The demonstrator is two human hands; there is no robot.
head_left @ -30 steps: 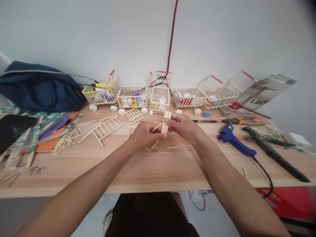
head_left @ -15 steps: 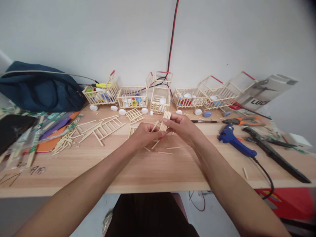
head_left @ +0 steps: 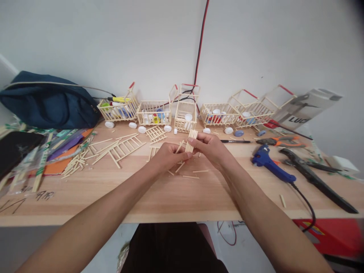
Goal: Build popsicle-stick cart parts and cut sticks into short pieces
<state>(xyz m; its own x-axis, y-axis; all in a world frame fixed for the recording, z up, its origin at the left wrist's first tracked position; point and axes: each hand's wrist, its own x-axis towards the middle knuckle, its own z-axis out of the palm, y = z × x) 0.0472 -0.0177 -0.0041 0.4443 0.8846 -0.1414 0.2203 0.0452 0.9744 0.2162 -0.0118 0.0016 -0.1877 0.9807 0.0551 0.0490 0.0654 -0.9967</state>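
Note:
Both hands meet above the middle of the wooden table [head_left: 170, 197]. My right hand [head_left: 210, 149] is closed on a small bundle of pale wooden sticks [head_left: 192, 138], held upright. My left hand [head_left: 167, 156] pinches a single thin stick [head_left: 179, 146] that leans against the bundle. A few loose stick pieces [head_left: 190, 176] lie on the table just under the hands.
Several small stick-built carts [head_left: 153, 112] holding bottle caps line the wall. A stick ladder [head_left: 125, 146] and a stick pile [head_left: 74, 161] lie to the left, near a dark blue bag [head_left: 48, 100]. At right lie a blue glue gun [head_left: 271, 163], pliers [head_left: 280, 141] and black cutters [head_left: 315, 174].
The hands have hardly moved. The bundle of sticks has tilted slightly, and the single stick in my left hand has shifted closer to it.

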